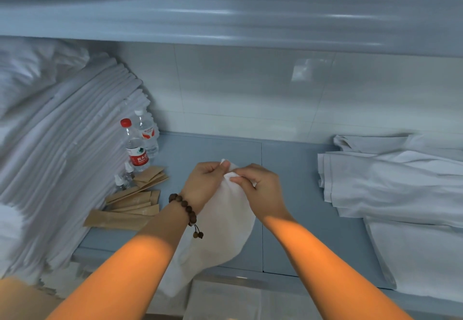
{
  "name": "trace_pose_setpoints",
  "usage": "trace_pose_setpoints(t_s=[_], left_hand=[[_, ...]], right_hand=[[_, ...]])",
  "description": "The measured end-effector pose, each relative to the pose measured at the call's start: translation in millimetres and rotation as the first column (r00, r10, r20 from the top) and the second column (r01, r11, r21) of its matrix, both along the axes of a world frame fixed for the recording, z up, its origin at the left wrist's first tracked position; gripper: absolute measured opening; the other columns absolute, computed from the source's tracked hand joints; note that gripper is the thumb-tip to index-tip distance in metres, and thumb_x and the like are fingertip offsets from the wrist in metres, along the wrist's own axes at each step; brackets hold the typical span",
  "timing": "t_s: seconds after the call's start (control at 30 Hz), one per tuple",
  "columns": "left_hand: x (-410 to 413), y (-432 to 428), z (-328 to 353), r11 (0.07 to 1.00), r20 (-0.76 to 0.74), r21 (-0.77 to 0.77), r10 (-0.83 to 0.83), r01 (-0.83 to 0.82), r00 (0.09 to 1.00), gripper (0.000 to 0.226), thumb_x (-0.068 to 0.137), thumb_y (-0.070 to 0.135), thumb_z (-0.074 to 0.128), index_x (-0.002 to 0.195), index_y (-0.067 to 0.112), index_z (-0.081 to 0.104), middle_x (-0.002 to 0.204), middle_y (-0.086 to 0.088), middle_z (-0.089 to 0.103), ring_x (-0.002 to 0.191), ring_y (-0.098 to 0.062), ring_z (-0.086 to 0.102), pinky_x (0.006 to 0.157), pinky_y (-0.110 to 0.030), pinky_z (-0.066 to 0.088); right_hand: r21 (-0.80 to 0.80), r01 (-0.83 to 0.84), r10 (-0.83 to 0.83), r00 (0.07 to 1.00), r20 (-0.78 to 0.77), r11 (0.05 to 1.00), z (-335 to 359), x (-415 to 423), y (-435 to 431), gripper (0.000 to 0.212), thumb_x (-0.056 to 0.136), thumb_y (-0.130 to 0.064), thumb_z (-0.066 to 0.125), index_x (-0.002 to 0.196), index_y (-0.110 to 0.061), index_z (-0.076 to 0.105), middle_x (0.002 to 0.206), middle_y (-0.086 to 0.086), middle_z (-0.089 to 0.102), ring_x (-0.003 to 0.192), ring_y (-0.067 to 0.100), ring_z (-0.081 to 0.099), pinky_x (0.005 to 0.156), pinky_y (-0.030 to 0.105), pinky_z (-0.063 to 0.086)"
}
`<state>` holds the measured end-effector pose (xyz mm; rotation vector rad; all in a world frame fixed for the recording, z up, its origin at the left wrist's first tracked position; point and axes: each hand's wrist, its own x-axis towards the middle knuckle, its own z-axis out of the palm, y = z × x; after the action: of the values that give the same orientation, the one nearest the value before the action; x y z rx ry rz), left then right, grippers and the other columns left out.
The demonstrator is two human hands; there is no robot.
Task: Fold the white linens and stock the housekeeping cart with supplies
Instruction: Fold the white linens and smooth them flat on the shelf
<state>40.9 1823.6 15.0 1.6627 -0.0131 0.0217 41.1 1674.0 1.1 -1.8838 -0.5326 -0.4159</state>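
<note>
A small white linen cloth (220,222) hangs from both hands over the blue-grey shelf (283,169). My left hand (204,182), with a bead bracelet on the wrist, pinches its top edge. Close beside it, my right hand (260,187) pinches the same edge. The cloth drapes down past the shelf's front edge between my forearms.
A tall stack of folded white linens (57,149) fills the left. Two water bottles (139,142), small dropper bottles (124,177) and several brown paper packets (132,202) lie beside it. Loosely folded white sheets (390,187) lie at the right. Another shelf (250,16) runs overhead.
</note>
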Motion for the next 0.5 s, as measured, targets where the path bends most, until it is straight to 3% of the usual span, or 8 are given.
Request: trace_pose_setpoints(t_s=[0.17, 0.27, 0.37, 0.5], left_hand=[[-4.5, -1.4, 0.9, 0.994, 0.008, -0.049, -0.095, 0.096, 0.995, 0.041, 0.1, 0.032, 0.045, 0.075, 0.026, 0.077, 0.071, 0.002, 0.072, 0.067, -0.009, 0.066, 0.061, -0.017, 0.047], [-8.3, 0.3, 2.1, 0.99, 0.001, -0.058, -0.129, 0.129, 0.992, 0.041, 0.1, 0.034, 0.046, 0.075, 0.026, 0.077, 0.068, 0.005, 0.07, 0.064, -0.006, 0.064, 0.059, -0.013, 0.045], [-13.9, 2.0, 2.7, 0.974, 0.059, 0.06, -0.222, 0.219, 0.973, 0.027, 0.098, 0.032, 0.052, 0.097, 0.019, 0.076, 0.085, -0.008, 0.072, 0.077, -0.013, 0.064, 0.068, -0.02, 0.047], [-12.6, 5.7, 1.6, 0.948, 0.106, 0.178, -0.286, 0.265, 0.952, 0.018, 0.094, 0.014, 0.059, 0.097, -0.001, 0.067, 0.075, -0.016, 0.054, 0.067, -0.021, 0.045, 0.063, -0.032, 0.036]], right_hand=[[0.049, 0.049, -0.045, 0.996, -0.08, 0.998, 4.8, 0.7, 5.0, 0.007, 0.077, -0.01, 0.075, 0.079, -0.017, 0.075, 0.077, -0.01, 0.065, 0.079, 0.007, 0.059, 0.075, 0.027, 0.046], [0.114, 0.112, -0.092, 0.982, -0.166, 0.987, 7.0, 0.7, 6.5, 0.011, 0.077, -0.014, 0.076, 0.07, -0.018, 0.068, 0.071, -0.009, 0.066, 0.073, 0.006, 0.059, 0.07, 0.025, 0.046], [0.173, 0.129, -0.095, 0.976, -0.197, 0.976, 8.4, 1.6, 5.1, 0.017, 0.076, -0.011, 0.076, 0.069, -0.016, 0.062, 0.071, -0.002, 0.062, 0.068, 0.01, 0.056, 0.063, 0.022, 0.043], [0.088, 0.078, -0.058, 0.975, -0.214, 0.993, 12.7, 2.3, 0.7, 0.028, 0.076, -0.007, 0.074, 0.09, -0.03, 0.067, 0.094, -0.003, 0.06, 0.088, 0.002, 0.056, 0.074, 0.011, 0.039]])
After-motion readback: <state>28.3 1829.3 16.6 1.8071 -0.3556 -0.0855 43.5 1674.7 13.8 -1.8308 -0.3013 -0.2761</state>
